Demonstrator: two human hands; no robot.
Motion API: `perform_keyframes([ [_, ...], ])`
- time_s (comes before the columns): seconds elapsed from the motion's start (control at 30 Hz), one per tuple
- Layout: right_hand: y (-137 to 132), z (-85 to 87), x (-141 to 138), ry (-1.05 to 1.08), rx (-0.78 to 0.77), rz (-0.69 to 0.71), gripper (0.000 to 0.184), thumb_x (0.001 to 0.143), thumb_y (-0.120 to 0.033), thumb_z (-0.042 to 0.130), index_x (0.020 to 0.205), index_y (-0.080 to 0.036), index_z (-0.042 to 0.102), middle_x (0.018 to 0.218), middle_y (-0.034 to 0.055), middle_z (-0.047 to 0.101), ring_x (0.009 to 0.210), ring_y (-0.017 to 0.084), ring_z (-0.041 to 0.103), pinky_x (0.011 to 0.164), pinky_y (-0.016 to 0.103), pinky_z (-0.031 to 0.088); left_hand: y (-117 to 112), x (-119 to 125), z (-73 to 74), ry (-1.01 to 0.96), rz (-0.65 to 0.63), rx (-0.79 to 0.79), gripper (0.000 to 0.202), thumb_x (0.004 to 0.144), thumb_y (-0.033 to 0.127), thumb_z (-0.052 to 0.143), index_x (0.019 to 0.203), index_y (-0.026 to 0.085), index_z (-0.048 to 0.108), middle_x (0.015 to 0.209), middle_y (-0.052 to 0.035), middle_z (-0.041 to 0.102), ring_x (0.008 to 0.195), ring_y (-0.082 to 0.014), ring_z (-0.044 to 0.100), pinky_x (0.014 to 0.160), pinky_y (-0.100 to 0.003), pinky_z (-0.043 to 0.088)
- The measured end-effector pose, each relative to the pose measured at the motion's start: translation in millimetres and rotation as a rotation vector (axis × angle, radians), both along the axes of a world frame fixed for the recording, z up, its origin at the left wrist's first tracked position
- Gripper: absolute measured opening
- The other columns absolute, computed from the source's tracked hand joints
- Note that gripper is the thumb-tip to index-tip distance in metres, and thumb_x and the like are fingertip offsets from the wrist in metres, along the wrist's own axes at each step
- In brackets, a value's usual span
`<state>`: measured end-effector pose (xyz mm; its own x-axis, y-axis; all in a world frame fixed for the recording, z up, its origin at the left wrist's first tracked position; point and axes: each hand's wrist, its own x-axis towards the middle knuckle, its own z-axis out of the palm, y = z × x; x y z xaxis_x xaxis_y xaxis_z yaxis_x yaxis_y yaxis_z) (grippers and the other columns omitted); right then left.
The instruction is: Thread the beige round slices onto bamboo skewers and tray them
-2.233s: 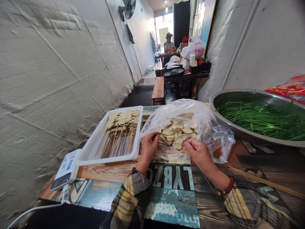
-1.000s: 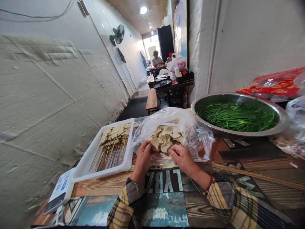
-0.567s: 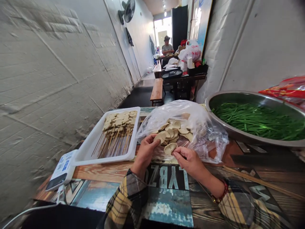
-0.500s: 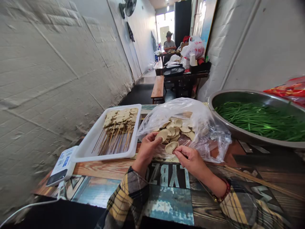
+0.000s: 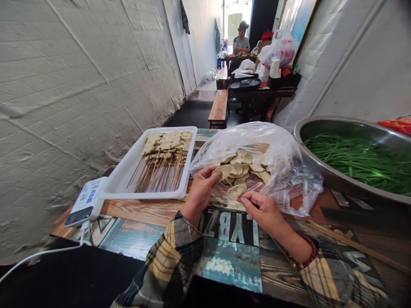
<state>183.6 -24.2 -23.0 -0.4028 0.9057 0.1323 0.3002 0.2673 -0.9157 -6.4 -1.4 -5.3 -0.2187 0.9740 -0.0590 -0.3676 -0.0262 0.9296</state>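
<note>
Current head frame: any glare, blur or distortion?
Head view throughout: bright white back doorway blown out; glare on the crumpled translucent plastic bag; round silver metal bowl stretched toward the right edge, its long green leaves soft there; bare left hand and right hand fairly crisp.

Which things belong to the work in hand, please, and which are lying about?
In use, apparently:
left hand and right hand, each holding a beige round
plastic bag of loose rounds
white tray of skewered rounds

Lying about, seemingly:
metal bowl of greens
white device
</note>
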Motion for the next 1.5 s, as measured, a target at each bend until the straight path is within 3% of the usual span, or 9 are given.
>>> perform_keyframes([
  [0.43, 2.1, -2.6, -1.0, -0.003, 0.058, -0.003, 0.023, 0.088, -0.030, 0.049, 0.076, -0.018, 0.063, 0.056, -0.0035, 0.053, 0.046, 0.010, 0.049, 0.046, 0.020, 0.036, 0.0, -1.9, -2.2, 0.029, 0.018, 0.043, 0.024, 0.063, 0.026, 0.081, 0.083, 0.017, 0.073, 0.081, -0.0008, 0.071, 0.071, -0.0108, 0.061, 0.069, -0.022, 0.046],
  [1.2, 5.4, -7.8, -2.3, -0.018, 0.054, -0.038, 0.023, 0.089, -0.030, 0.050, 0.078, -0.018, 0.065, 0.051, -0.0044, 0.051, 0.046, 0.010, 0.048, 0.047, 0.019, 0.036, -4.3, 3.2, 4.7, 0.303, -0.013, 0.066, 0.021, 0.064, 0.028, 0.079, 0.079, 0.016, 0.074, 0.081, -0.0039, 0.070, 0.075, -0.0155, 0.060, 0.072, -0.025, 0.045],
  [1.5, 4.4, -3.8, -2.1, -0.019, 0.100, -0.033, 0.026, 0.090, -0.032, 0.048, 0.079, -0.017, 0.066, 0.049, -0.0039, 0.052, 0.047, 0.012, 0.051, 0.046, 0.020, 0.037, -4.2, 1.4, 0.0, 0.126, -0.048, 0.006, 0.028, 0.059, 0.027, 0.083, 0.082, 0.016, 0.072, 0.075, -0.0004, 0.068, 0.064, -0.0101, 0.056, 0.062, -0.021, 0.042],
])
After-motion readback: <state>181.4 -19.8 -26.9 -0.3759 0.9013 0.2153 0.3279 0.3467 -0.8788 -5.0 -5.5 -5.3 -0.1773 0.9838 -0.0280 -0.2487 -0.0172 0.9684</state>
